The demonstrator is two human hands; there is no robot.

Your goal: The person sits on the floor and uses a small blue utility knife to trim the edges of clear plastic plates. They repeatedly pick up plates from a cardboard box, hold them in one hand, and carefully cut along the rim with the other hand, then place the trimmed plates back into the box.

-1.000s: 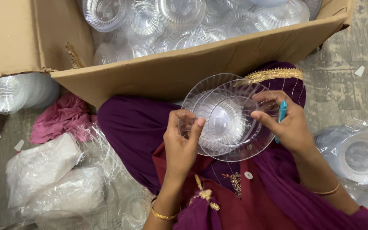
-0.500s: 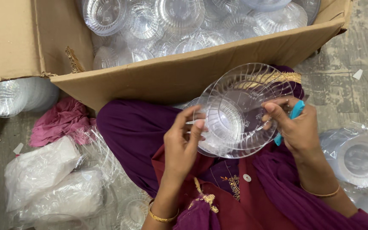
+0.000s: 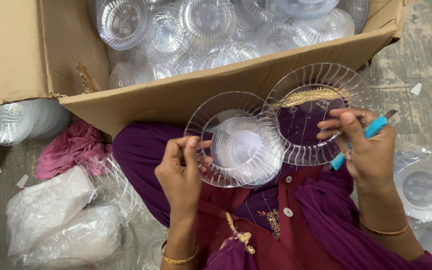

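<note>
2 clear plastic bowls are held apart above the lap. 1 bowl (image 3: 238,145) is pinched by the left hand (image 3: 181,172). The other bowl (image 3: 313,112) is pinched by the right hand (image 3: 371,150), alongside a blue tool (image 3: 363,137).

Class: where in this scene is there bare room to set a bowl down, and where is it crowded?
Bare concrete floor lies right of the cardboard box. Crowded: the box, heaped with clear bowls, and the plastic bags at the left.

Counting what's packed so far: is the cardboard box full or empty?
Partly full: clear plastic bowls lie piled inside the open cardboard box.
</note>
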